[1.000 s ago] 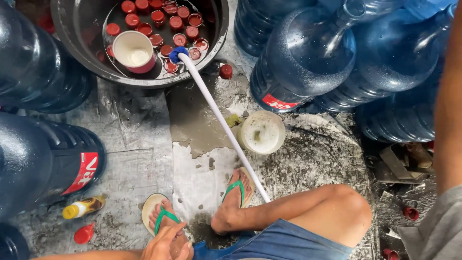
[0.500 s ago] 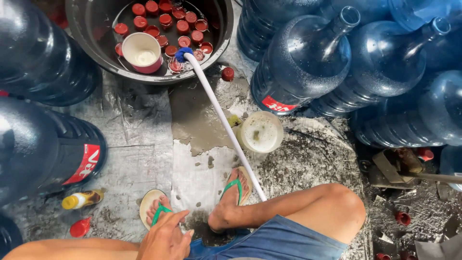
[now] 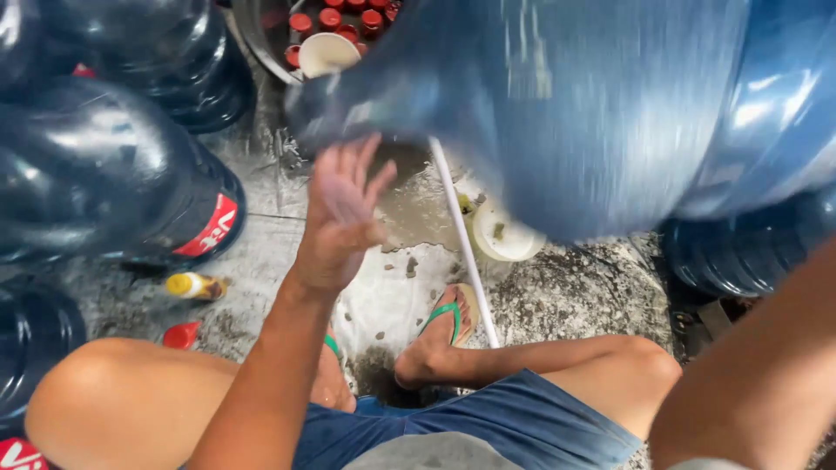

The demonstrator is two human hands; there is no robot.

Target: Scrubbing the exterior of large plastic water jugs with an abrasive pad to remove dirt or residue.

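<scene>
left hand (image 3: 344,213) raised since before, fingers spread wide | blue jug (image 3: 557,104) now tilted overhead | right fingers unseen

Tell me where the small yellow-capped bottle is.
Head view, left side: the small yellow-capped bottle lies on the wet floor, beside a red cap.

We see a blue jug (image 3: 592,113) mid-frame, red caps (image 3: 344,19) at top, a white cup (image 3: 326,52), green sandal straps (image 3: 446,315), blue shorts (image 3: 488,426), and a yellow bottle (image 3: 193,285) at left.
</scene>
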